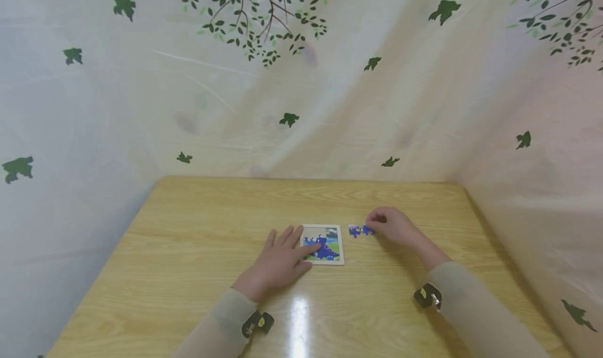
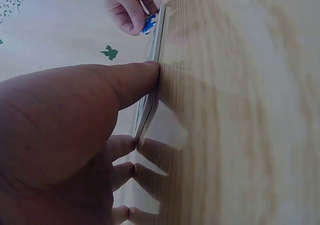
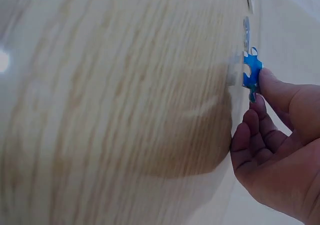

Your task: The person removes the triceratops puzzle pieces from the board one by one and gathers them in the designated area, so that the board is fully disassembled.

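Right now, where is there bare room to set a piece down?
Bare: the wooden tabletop left of the left hand, and between the jigsaw tray and back curtain. Crowded: right of the tray, around the loose jigsaw pieces and right hand.

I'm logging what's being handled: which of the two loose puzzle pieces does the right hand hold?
The blue piece farther from the framed puzzle: the right hand pinches it. The other loose piece, nearer that puzzle, has no fingers on it.

Wood tbl [image 1: 198,211], pzl tray [image 1: 330,263], blue pc [image 1: 354,232] nearby
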### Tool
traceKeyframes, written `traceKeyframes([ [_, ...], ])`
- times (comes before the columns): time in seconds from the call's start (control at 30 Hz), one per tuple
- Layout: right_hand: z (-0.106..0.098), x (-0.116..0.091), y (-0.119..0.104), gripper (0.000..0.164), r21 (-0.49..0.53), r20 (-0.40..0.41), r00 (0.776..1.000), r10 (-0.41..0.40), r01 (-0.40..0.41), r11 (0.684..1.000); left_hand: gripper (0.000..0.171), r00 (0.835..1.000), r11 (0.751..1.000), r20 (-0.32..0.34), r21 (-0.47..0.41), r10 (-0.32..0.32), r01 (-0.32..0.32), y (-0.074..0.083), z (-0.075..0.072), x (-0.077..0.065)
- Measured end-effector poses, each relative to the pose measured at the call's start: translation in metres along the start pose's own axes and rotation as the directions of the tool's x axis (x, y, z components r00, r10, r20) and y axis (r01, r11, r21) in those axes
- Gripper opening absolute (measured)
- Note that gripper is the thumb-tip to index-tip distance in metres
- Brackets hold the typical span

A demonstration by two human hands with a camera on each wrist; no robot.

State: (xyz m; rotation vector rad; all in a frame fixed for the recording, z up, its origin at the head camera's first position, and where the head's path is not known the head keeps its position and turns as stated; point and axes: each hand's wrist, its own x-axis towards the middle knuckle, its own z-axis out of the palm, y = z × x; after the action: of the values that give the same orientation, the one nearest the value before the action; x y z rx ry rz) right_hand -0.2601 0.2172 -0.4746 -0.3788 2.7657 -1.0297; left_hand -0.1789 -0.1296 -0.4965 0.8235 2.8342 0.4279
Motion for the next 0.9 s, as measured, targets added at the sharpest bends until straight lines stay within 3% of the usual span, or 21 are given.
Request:
traceKeyframes([
  [0.6, 0.011, 0.007, 0.008, 0.009, -0.12, -0.033, 0.999, 0.004, -0.008, 0.993, 0.054, 1.0, 1.0, 0.004, 0.013, 0.004, -0.004, -0.001, 0.002, 0.0],
  [0.9, 0.012, 0.005, 0.003, 0.009, -0.145, -0.049, 0.997, 0.061, -0.067, 0.987, 0.054, 1.0, 1.0, 0.008, 0.011, -0.001, 0.0, 0.0, -0.001, -0.001],
])
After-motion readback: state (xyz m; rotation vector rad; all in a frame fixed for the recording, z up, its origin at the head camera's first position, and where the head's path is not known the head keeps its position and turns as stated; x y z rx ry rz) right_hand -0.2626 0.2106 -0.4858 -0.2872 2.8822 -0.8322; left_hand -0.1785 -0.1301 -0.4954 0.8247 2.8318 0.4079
